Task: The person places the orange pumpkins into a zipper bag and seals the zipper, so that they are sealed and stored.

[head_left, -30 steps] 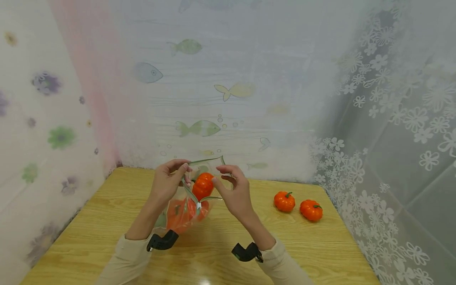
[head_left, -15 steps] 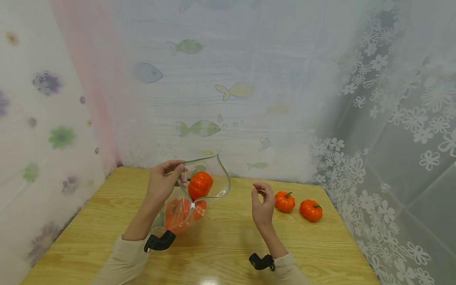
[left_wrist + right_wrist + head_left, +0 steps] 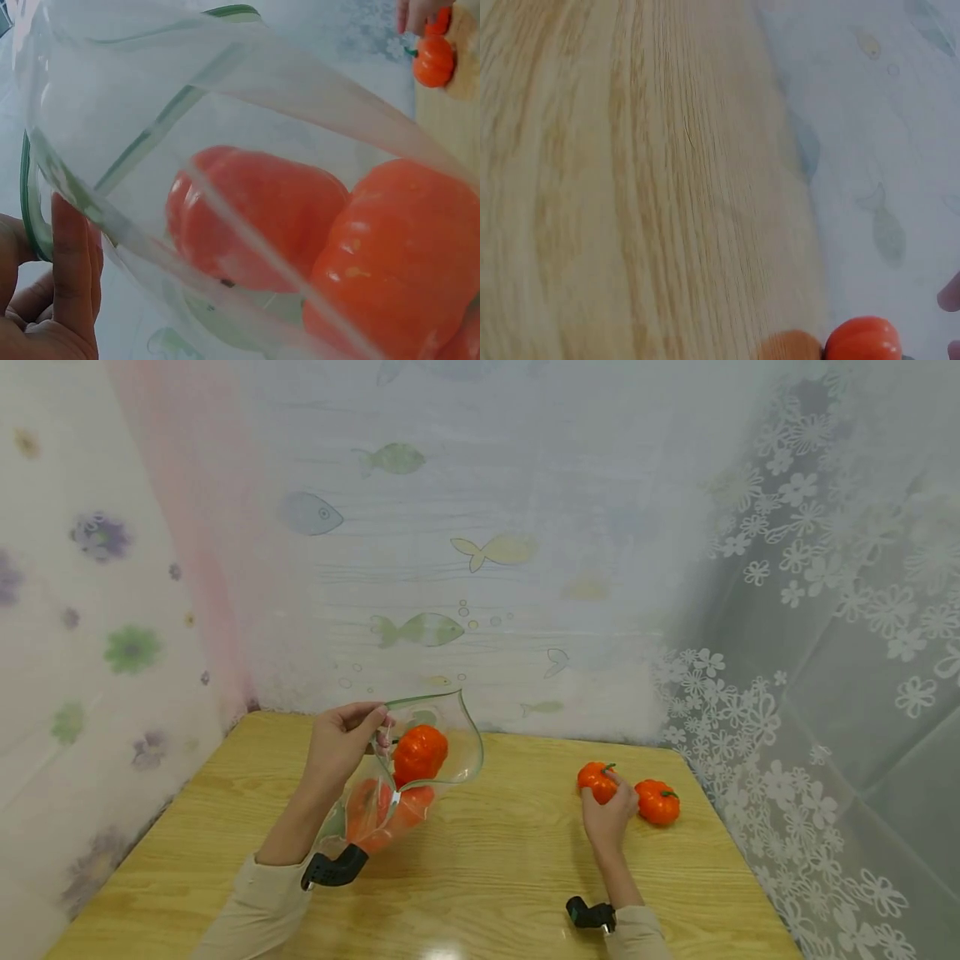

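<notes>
My left hand (image 3: pixel 341 745) pinches the rim of a clear zip bag (image 3: pixel 467 739) with a green-edged mouth and a white slider. The bag's mouth gapes toward the right. Small orange pumpkins (image 3: pixel 397 255) lie inside, one of them near the opening, the lower ones blurred by the plastic. On the right of the table, my right hand (image 3: pixel 609 810) is around a small pumpkin (image 3: pixel 596 779) with a green stem. Its thumb (image 3: pixel 791 346) is right beside that pumpkin, while the fingertips (image 3: pixel 951 294) show a gap on the far side.
A second loose pumpkin (image 3: pixel 657 802) sits just right of my right hand. The wooden table (image 3: pixel 487 868) is enclosed by a fish-patterned curtain (image 3: pixel 487 585) at the back and flowered curtains at both sides.
My right hand has let go of the bag's mouth and moved right to the nearer loose pumpkin. The left hand has kept hold of the bag, shifting slightly left.
</notes>
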### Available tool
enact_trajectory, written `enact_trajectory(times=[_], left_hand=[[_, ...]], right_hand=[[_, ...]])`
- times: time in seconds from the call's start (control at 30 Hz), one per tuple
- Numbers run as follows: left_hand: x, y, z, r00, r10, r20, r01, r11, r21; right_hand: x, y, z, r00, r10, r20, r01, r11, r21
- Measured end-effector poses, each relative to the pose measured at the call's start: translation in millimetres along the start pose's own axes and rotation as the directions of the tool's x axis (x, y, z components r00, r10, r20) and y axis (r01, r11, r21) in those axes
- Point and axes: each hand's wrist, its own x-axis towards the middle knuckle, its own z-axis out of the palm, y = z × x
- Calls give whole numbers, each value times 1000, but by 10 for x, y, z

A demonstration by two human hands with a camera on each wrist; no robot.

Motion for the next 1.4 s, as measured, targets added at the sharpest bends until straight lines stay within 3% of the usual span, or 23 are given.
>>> enact_trajectory(times=[0.3, 0.63, 0.97, 1.4], left_hand=[[-7, -19, -27, 999, -8, 38, 9, 1000, -17], [1, -53, -56, 998, 4, 66, -2, 1000, -23], [-6, -106, -78, 989, 32, 141, -27, 999, -39], [-16, -97, -70, 991, 38, 126, -31, 998, -57]], right_hand=[[77, 82, -119, 991, 101, 87, -88, 986, -143], [152, 119, -160, 948, 214, 236, -183, 972, -146], [266, 180, -111, 939, 250, 235, -241, 968, -67], [328, 214, -99, 946, 251, 205, -241, 968, -73]])
